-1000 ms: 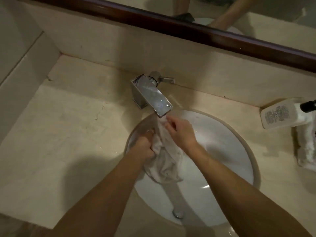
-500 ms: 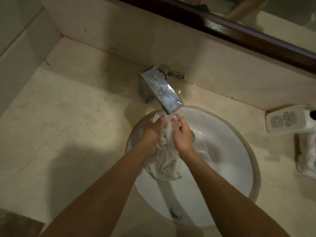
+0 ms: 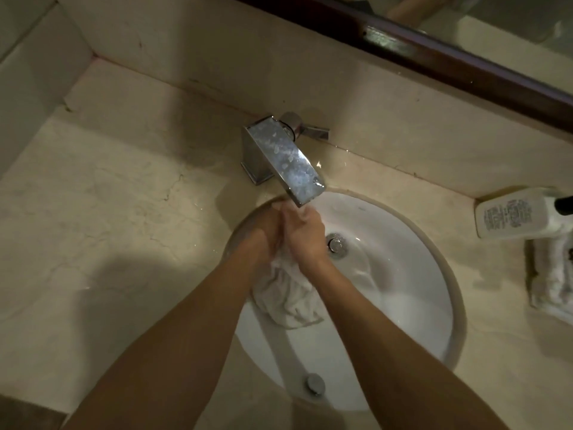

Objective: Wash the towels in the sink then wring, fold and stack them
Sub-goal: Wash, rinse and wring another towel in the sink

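Note:
A wet white towel [image 3: 286, 297] hangs bunched over the round white sink [image 3: 412, 308]. My left hand [image 3: 265, 232] and my right hand [image 3: 305, 232] are pressed together around its upper part, just under the spout of the square chrome faucet [image 3: 280, 153]. Both hands grip the cloth; its lower folds droop below my wrists into the basin. The part of the towel between my palms is hidden. The metal drain [image 3: 336, 243] shows to the right of my right hand.
A white bottle [image 3: 514, 215] lies on its side on the beige marble counter [image 3: 102, 212] at the far right. Below it lies another white towel [image 3: 555, 280]. A dark wood mirror frame [image 3: 465, 63] runs along the back wall. An overflow fitting [image 3: 314, 384] sits at the basin's near side.
My hands have closed tighter together on the towel and moved up under the spout. The view has shifted closer, so the drain now shows.

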The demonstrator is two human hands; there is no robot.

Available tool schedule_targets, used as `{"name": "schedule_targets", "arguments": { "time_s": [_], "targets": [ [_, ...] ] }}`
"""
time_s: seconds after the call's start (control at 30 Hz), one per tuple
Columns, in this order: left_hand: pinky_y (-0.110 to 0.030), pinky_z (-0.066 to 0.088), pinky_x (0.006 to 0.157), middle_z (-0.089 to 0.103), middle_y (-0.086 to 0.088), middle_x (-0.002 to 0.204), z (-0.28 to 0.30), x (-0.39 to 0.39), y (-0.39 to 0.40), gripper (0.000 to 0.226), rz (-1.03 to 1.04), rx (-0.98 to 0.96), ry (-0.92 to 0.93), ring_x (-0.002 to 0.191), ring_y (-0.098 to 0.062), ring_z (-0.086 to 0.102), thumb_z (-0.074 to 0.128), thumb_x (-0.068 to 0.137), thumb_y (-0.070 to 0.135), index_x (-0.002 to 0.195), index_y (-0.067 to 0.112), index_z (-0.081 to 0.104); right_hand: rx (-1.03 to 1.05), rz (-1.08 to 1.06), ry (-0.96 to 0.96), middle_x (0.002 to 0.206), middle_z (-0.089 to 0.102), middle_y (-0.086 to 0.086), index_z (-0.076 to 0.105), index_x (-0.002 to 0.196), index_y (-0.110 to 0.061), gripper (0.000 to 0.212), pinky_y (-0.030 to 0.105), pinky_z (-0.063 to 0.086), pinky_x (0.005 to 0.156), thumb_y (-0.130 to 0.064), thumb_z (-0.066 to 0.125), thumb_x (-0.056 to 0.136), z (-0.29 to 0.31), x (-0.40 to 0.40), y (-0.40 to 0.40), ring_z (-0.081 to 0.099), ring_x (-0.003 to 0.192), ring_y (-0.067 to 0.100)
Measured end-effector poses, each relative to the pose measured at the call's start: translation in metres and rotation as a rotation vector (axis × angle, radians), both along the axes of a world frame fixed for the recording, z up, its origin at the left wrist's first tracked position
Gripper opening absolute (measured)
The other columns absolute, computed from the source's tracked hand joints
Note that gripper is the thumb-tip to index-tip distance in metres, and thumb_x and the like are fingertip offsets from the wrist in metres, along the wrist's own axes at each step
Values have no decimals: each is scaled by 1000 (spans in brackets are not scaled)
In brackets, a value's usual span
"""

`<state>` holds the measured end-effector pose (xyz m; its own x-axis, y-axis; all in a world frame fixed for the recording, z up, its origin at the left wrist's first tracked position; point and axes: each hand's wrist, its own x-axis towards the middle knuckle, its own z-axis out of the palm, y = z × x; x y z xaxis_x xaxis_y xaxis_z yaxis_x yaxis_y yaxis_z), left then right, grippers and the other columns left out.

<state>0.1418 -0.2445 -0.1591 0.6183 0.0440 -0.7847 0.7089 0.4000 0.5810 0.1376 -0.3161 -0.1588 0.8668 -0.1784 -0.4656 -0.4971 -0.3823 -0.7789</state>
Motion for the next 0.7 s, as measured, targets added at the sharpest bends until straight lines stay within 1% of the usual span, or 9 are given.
{"name": "schedule_targets", "arguments": {
  "time_s": [0.1, 0.2, 0.27, 0.33, 0.4, 0.47, 0.53, 0.6, 0.7],
  "targets": [
    [-26, 43, 68, 55, -6, 82, 14, -6, -5, 31, -169, 69, -147, 84, -19, 56, 39, 103, 28, 80, 15, 56, -97, -71, -7, 91, 69, 16, 60, 85, -17, 16, 36, 44, 72, -31, 52, 89, -1, 10, -9, 61, 85, 31],
    [-36, 47, 76, 68, -16, 102, 24, -9, -8, 37, -431, 411, -159, 101, -29, 63, 52, 94, 41, 92, 6, 64, -33, -248, -26, 94, 70, 14, 65, 87, -21, 31, 39, 47, 79, -41, 44, 96, -9, 3, -8, 58, 85, 27],
    [-35, 49, 73, 63, -18, 124, 18, -2, -3, 31, -360, 411, -96, 113, -30, 61, 45, 102, 27, 114, 5, 63, 108, -255, 31, 95, 68, 8, 57, 91, -29, 37, 49, 52, 89, -63, 44, 83, -14, -12, -1, 60, 89, 25],
    [-31, 49, 68, 58, -17, 134, 16, 4, 2, 38, -144, 183, 9, 117, -33, 60, 40, 104, 24, 132, 4, 54, 129, -130, 47, 98, 66, 1, 49, 98, -28, 42, 44, 51, 90, -66, 55, 80, -6, -20, -1, 62, 93, 21],
    [-33, 50, 76, 63, -16, 124, 10, -4, 2, 40, -7, -76, 4, 103, -29, 63, 45, 101, 33, 129, 8, 59, 225, -183, 16, 89, 62, -9, 49, 103, -26, 33, 33, 52, 80, -50, 65, 88, -7, -16, -17, 60, 81, 10],
    [-36, 47, 76, 63, -13, 96, 2, -21, -1, 37, 85, -263, -37, 84, -25, 59, 62, 90, 44, 105, 12, 70, 468, -429, 118, 91, 63, -2, 51, 109, -24, 21, 28, 52, 69, -30, 65, 95, -7, -5, -38, 61, 76, 11],
    [-36, 46, 76, 64, -8, 88, -10, -38, -5, 46, -12, -158, -95, 82, -21, 60, 77, 72, 56, 93, 16, 71, 793, -573, 251, 116, 66, 11, 57, 123, -16, 30, 35, 56, 88, -22, 62, 95, -12, -4, -57, 67, 99, 26],
    [-24, 49, 68, 70, -1, 77, -16, -50, -6, 39, -126, -24, -112, 70, -13, 65, 80, 75, 49, 90, 15, 70, 949, -560, 307, 140, 56, 14, 53, 141, -8, 55, 42, 41, 112, -26, 65, 91, -9, -8, -66, 54, 130, 31],
    [-23, 51, 63, 69, -1, 75, -24, -49, 0, 18, -208, 195, -61, 73, -21, 64, 66, 92, 32, 85, 16, 68, 1024, -404, 268, 111, 66, 12, 59, 129, -8, 52, 39, 45, 106, -35, 70, 86, -4, -9, -79, 63, 110, 28]
  ]
}}
